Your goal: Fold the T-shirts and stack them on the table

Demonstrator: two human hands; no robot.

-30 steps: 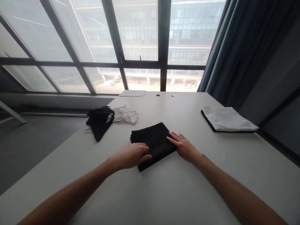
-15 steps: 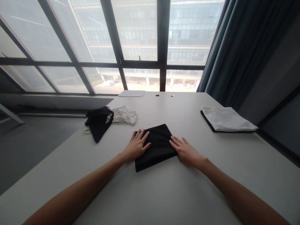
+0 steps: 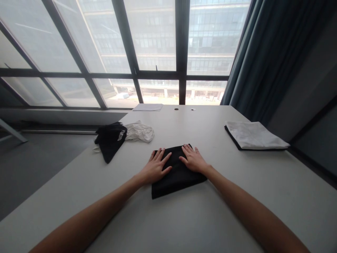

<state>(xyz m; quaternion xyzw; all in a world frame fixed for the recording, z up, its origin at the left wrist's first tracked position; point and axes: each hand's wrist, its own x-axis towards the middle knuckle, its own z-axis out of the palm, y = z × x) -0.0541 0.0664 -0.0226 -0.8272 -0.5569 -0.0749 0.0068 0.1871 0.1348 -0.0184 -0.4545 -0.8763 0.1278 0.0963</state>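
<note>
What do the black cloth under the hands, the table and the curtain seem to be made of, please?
Black cloth: fabric, dull; it lies folded flat without glints, fibre unclear. Table: perhaps laminate board; its pale top looks smooth, with a soft sheen and no visible grain. Curtain: fabric, likely matte; it hangs in long folds.

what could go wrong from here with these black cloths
The left hand and right hand lie spread on the folded black cloth; uneven pushing might skew its layers. The lettered black cloth sits at the left edge of the table, so a bump could perhaps tip it off.
</note>
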